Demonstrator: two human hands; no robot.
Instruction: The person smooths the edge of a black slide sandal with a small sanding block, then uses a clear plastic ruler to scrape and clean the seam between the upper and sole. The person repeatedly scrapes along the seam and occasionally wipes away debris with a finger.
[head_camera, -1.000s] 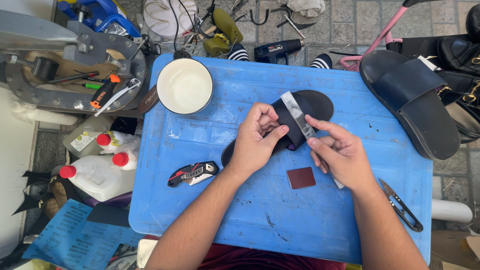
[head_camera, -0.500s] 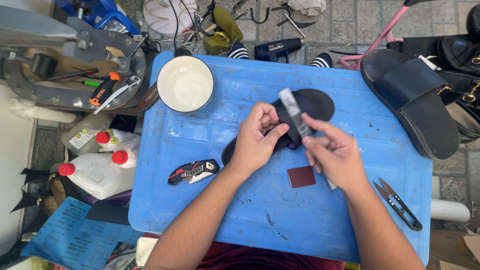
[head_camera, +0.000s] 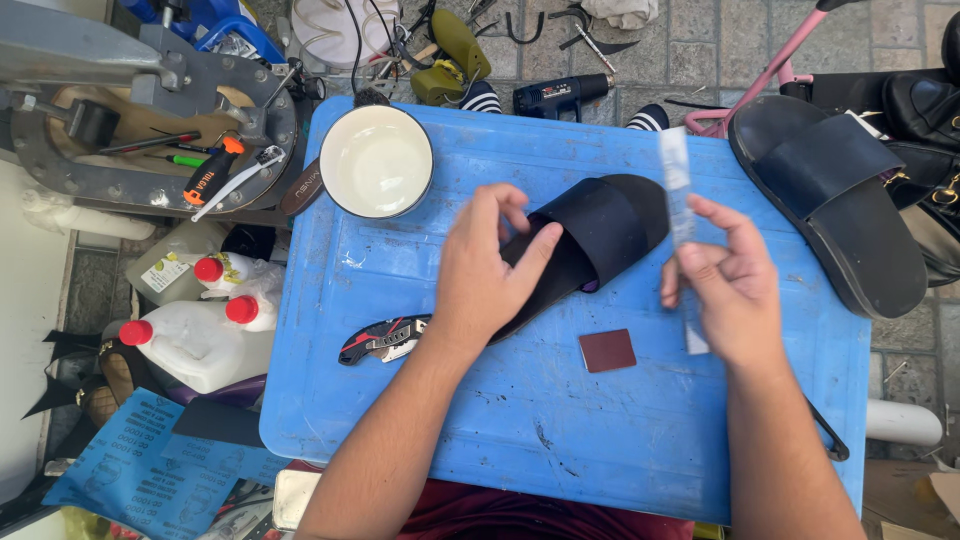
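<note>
I see my left hand (head_camera: 485, 272) pressed flat on a dark slide sandal (head_camera: 590, 240) that lies across the middle of the blue table (head_camera: 560, 440), fingers closed over the edge of its strap. My right hand (head_camera: 725, 285) is lifted just beside the sandal's toe end, fingers pinched narrowly on one long, thin, silvery strip (head_camera: 680, 215) held nearly upright; whether it is a blade or a file I cannot tell. Counted on the table: one sandal, one round cream bowl (head_camera: 376, 162) at the far left corner, one small reddish-brown square patch (head_camera: 607, 350) near my right wrist, and one black-and-red folding tool (head_camera: 385, 340) just beside my left forearm. A second dark sandal (head_camera: 830, 195) lies off the table's right edge, sole tilted. Packages stand left of the table: two white plastic bottles with red caps (head_camera: 195, 335), one behind the other, and a paler jug (head_camera: 165, 270) bearing a small rectangular label in white and green. Below them lie blue sheets (head_camera: 130, 470) printed with rows of dark markings, stacked at the lower left; their number I cannot tell. On the paving beyond the table rests one dark power tool (head_camera: 560, 95), and at upper left one grey metal machine (head_camera: 130, 110) carries a red-handled tool (head_camera: 212, 175).
</note>
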